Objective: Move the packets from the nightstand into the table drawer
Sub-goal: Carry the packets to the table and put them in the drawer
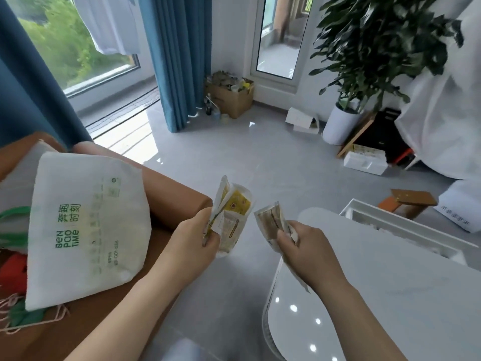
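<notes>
My left hand (192,238) is curled round a small bunch of yellow-and-white paper packets (233,212). My right hand (309,246) pinches a thinner bunch of brown-and-white packets (269,221). Both bunches are in the air over the grey floor, between the brown round-edged nightstand (177,194) on my left and the glossy white table (390,295) on my right. The yellow bunch stands nearly upright, its long axis running from my fingers up and away from me. The brown bunch leans up and to the left, its lower end trailing under my wrist. The print on the packets is too blurred to read. The table's white drawer (416,226) stands open beyond my right hand. On the nightstand lies a white fabric bag (86,230) printed in green — "BeN PaO TiMe", with Chinese characters beside it.
</notes>
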{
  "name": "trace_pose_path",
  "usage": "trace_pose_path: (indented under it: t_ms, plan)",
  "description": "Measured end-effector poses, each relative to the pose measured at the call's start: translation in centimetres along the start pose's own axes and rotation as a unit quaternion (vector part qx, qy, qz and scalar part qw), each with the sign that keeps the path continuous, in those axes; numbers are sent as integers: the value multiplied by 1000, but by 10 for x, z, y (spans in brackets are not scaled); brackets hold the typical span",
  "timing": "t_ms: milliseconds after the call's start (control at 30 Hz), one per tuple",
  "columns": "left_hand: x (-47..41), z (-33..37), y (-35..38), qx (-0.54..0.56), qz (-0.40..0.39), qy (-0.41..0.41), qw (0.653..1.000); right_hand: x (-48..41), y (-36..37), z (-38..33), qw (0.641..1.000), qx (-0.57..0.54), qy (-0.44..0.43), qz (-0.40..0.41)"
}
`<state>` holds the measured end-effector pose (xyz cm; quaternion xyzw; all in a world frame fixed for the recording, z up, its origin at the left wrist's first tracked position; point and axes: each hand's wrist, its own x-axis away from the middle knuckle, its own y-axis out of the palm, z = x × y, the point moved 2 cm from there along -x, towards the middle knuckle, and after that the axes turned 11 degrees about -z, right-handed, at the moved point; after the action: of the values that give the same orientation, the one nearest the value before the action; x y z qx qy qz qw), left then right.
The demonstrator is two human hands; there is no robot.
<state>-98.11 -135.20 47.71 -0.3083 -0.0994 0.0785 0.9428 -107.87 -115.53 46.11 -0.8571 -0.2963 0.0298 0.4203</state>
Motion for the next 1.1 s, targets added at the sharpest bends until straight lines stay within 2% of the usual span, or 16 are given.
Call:
trace_pose_path:
  t_ms: [433, 633, 1100]
  plan:
    - [-218, -17, -49, -49, -82, 40, 995, -172, -33, 4, 995, -28, 85, 43]
    - [-297, -8, -59, -54, -147, 56, 986, -224, -49, 9, 988, -45, 134, 70]
    - [-492, 68, 20, -96, -223, 96, 965, -336, -147, 116, 965, -99, 208, 121]
